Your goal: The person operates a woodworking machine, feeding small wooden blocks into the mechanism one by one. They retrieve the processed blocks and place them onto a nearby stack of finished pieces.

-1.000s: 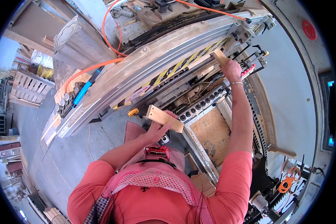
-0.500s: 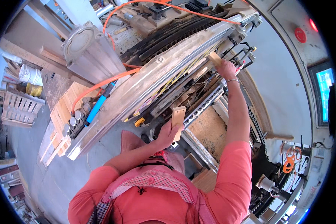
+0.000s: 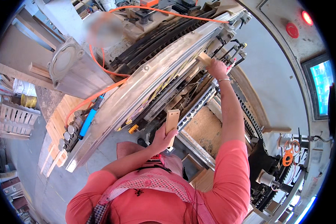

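My left hand is closed around a short, flat wooden block, held upright in front of my apron. Small dark holes show near the block's top end. Reaching forward over the machine, my right hand grips a second wooden block. That block's free end points up and left, toward the machine's long metal beam. Whether it touches anything there I cannot tell. Part of each block is hidden behind my fingers.
An orange hose loops over the beam. Wooden boards lie at the left beside a blue cylinder. Below my right arm is a sawdust-covered panel. A control panel with a red button and lit screen stands right.
The view has shifted slightly, so the scene sits farther left. Both hands keep hold of their wooden blocks, in nearly the same places over the machine.
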A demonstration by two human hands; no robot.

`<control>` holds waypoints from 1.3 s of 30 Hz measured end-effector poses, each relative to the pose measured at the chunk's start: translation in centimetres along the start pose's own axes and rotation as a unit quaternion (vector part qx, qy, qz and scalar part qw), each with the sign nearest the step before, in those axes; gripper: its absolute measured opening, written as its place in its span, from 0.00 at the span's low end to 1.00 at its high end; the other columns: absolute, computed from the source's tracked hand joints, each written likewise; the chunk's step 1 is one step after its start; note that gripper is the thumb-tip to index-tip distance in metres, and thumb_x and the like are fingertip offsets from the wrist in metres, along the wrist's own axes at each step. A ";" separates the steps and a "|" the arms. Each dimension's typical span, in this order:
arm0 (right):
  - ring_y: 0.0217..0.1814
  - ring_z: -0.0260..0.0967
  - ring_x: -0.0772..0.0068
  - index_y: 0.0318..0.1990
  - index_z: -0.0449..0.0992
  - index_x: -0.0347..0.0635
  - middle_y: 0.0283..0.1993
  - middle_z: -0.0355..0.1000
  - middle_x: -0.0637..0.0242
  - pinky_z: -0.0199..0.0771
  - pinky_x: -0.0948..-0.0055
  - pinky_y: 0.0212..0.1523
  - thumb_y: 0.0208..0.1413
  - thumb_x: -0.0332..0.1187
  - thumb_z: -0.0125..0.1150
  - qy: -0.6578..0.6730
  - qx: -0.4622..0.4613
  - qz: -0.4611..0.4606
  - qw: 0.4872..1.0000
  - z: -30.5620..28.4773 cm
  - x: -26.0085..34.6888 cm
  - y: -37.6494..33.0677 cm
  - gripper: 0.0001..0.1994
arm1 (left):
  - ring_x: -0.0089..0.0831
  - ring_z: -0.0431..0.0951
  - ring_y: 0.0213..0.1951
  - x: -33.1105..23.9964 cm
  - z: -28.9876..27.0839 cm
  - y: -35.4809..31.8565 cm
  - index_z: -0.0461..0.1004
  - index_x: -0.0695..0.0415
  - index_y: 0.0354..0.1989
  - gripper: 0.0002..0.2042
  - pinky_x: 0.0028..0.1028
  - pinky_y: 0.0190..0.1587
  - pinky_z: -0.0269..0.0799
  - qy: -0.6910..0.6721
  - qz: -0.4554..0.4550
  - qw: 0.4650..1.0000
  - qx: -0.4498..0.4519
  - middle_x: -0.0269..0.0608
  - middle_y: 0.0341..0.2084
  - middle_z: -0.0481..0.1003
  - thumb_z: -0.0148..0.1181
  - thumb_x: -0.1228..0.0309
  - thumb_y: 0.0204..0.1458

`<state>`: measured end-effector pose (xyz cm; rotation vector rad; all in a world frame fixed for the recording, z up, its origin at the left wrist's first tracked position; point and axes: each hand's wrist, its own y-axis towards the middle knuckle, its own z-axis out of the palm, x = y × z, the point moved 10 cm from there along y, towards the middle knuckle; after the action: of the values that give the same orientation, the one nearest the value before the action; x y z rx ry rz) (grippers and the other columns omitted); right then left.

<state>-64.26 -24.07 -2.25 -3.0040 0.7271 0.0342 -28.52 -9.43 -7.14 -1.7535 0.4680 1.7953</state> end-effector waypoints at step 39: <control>0.41 0.72 0.55 0.38 0.72 0.37 0.37 0.74 0.55 0.73 0.63 0.42 0.41 0.46 0.63 0.049 -0.010 -0.033 0.998 0.5 -0.2 0.7 0.22 | 0.23 0.72 0.31 0.4 0.1 -0.1 0.61 0.62 0.45 0.12 0.25 0.36 0.70 -0.019 -0.016 1.000 -0.011 0.38 0.28 0.71 0.47 0.68 0.56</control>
<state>-64.71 -24.56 -2.80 -3.0645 0.6369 -0.1102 -28.54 -9.28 -7.47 -1.7296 0.4040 1.8147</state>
